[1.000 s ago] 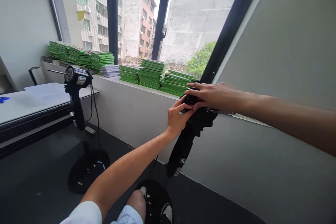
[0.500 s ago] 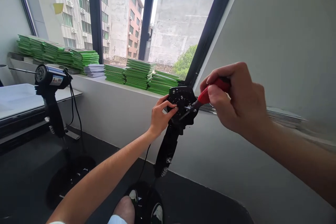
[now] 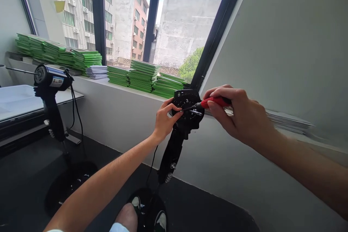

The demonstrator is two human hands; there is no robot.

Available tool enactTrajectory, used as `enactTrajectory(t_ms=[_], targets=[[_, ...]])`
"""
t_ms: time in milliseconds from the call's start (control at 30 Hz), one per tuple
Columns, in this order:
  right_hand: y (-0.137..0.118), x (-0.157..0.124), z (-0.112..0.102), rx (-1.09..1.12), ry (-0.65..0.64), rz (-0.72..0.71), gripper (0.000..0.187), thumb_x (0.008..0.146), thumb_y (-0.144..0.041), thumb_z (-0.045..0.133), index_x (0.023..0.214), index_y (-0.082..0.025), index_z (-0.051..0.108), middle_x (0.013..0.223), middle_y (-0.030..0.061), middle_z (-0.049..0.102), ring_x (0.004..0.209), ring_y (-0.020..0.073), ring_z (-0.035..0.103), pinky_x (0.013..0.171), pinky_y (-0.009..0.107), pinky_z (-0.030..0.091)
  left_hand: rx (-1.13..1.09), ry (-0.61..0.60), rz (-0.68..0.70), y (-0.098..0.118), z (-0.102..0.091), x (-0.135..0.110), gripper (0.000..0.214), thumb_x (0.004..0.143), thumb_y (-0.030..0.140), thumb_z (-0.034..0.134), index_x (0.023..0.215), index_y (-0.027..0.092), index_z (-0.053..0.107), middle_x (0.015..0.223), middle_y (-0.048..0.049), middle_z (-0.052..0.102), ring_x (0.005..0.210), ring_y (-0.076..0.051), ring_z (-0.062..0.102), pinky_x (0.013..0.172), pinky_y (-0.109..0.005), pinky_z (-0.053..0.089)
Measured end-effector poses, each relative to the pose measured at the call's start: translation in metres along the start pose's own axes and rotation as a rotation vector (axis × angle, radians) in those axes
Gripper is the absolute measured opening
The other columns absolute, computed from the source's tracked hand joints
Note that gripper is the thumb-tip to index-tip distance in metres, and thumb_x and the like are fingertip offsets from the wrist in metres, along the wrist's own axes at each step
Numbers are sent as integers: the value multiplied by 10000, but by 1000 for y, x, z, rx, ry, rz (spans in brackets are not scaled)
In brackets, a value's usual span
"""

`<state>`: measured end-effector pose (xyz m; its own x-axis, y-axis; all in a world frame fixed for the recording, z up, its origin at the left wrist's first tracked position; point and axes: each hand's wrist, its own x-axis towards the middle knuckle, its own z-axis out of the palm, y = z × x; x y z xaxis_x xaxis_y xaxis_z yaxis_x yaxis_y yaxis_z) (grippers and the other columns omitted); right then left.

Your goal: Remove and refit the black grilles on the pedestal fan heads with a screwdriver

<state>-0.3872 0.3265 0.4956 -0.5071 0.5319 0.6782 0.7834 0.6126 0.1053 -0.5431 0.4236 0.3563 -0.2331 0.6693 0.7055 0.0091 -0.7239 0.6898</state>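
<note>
The black stand-mounted tool (image 3: 172, 148) rises between my grips. My left grip (image 3: 164, 120) curls onto the left edge of its round head (image 3: 187, 100); my right grip (image 3: 241, 121), just right of it, pinches a red screwdriver (image 3: 216, 101), whose tip touches the head's face.

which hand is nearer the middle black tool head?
Left. The left hand grips the black tool head at its left rim; the right hand holds a red screwdriver just right of it.
</note>
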Motion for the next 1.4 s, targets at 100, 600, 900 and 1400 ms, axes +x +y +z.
enactTrajectory(t_ms=[100, 600, 900, 1400], targets=[[3, 0, 1, -2, 9, -12, 197, 1018, -552, 329, 1134, -465, 462, 1042, -14, 709, 684, 189, 648, 607, 445, 523, -6, 1, 9, 0, 0, 0, 88, 815, 135, 764, 792, 205, 715, 1337, -75, 679, 1249, -239, 641, 1088, -388, 470], [10, 3, -1, -104, 66, -339, 125, 1074, -359, 441, 1167, -276, 437, 1054, 25, 713, 681, 123, 665, 541, 260, 478, 40, -12, 24, -1, -2, 3, 108, 819, 120, 773, 798, 217, 732, 1340, -69, 677, 1269, -251, 637, 1090, -401, 490], [-8, -26, -8, -359, -45, -417, 145, 1063, -340, 437, 1147, -304, 549, 1087, 7, 742, 687, 150, 667, 499, 327, 463, 79, -71, 85, -5, -8, 4, 94, 828, 151, 796, 851, 241, 786, 1381, -88, 653, 1268, -263, 644, 1114, -434, 497], [10, -97, -10, -62, 100, -300, 397, 991, -111, 542, 1343, -296, 555, 1314, 55, 678, 1051, 174, 733, 825, 259, 626, -15, 219, 191, 8, -32, 2, 169, 917, 410, 743, 901, 247, 783, 1375, -82, 687, 1305, -264, 616, 1126, -453, 489]])
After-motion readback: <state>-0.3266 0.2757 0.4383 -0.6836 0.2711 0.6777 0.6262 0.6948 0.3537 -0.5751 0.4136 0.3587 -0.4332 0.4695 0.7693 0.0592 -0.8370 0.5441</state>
